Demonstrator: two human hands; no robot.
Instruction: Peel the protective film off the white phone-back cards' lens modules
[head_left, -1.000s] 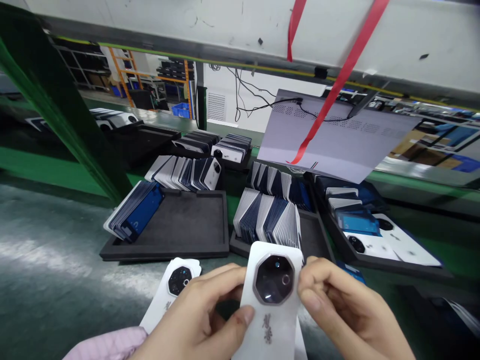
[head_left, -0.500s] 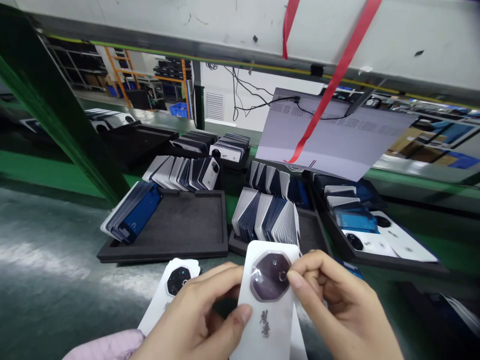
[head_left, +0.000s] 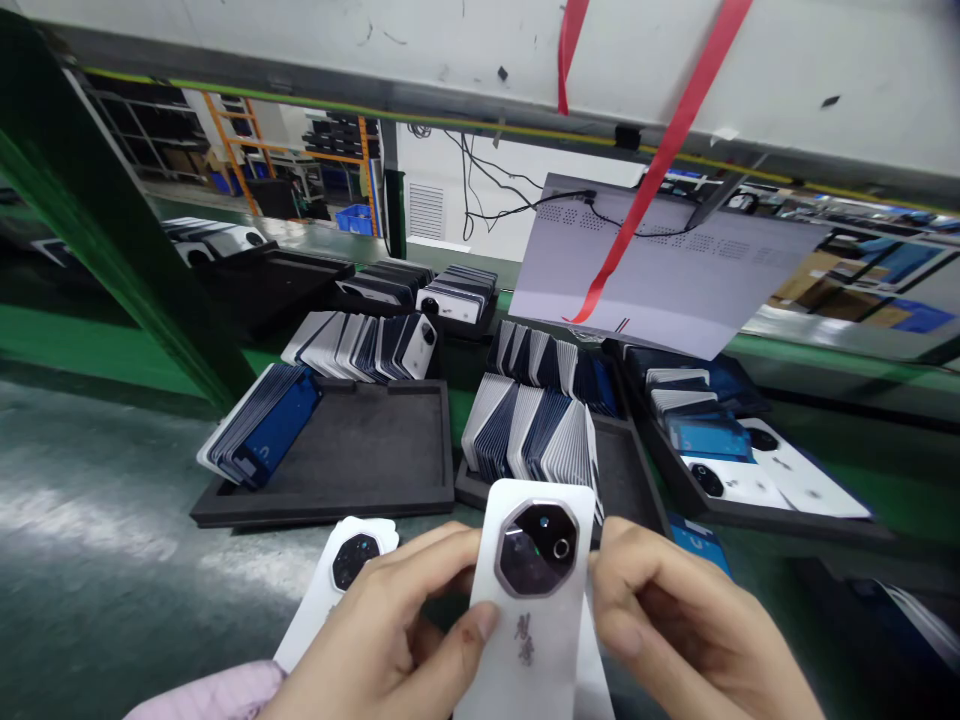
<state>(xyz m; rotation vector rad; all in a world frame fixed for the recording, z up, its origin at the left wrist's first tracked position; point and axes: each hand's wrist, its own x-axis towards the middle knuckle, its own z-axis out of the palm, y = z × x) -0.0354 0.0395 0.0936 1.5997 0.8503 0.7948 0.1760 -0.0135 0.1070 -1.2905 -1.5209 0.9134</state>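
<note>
My left hand (head_left: 397, 630) grips a white phone back cover (head_left: 540, 645) by its left edge, thumb on the front face. The cover stands upright, facing me, with a dark octagonal camera window (head_left: 537, 547) and dark lettering below it. At the cover's right edge is my right hand (head_left: 690, 630), its fingers curled closed; what they hold, if anything, is hidden. Another white phone back cover (head_left: 311, 620) with a dark camera window lies to the left, partly behind my left hand. White edges show behind the held cover's lower right side.
Ahead, a black foam tray (head_left: 375, 440) holds blue-backed covers at its left. Packed rows of covers (head_left: 529, 430) stand in the middle tray. Another tray (head_left: 787, 507) with loose covers is at right. A green post (head_left: 150, 230) slants at left; a red strap (head_left: 660, 160) hangs overhead.
My right hand's fingertips have left the camera window and moved to the right and down, curling in. The window, hazy and purplish before, now looks dark and clear, with the lens ring sharp.
</note>
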